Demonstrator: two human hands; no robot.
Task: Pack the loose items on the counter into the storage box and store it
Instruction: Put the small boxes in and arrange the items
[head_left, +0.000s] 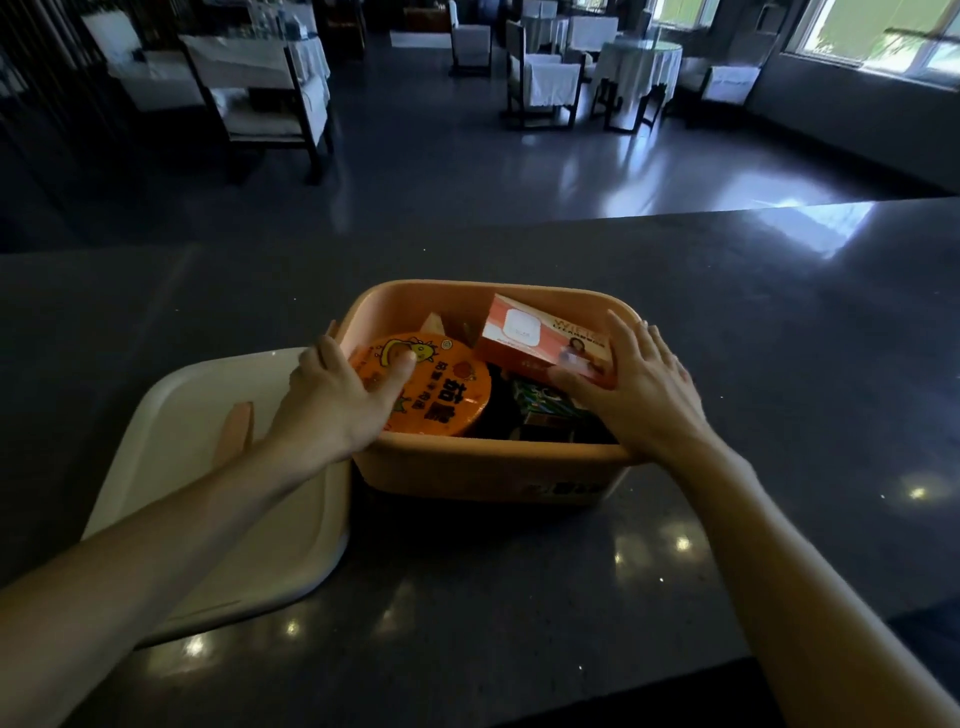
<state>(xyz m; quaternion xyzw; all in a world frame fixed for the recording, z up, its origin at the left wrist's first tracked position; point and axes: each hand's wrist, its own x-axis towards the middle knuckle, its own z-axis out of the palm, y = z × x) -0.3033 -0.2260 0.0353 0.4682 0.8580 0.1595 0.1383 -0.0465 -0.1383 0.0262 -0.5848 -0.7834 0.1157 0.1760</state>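
Left hand (337, 400) spread flat on noodle bowl (441, 395), right hand (639, 384) open against orange carton (540, 338), inside storage box (467, 473). Rigid, probably light; best gripped under rim.

Your orange storage box (467, 475) sits open on the dark counter (727, 322). Inside you have an orange round noodle bowl (447, 395) at left, an orange-white carton (540, 338) tilted at right, and a green pack (540, 402) beneath.
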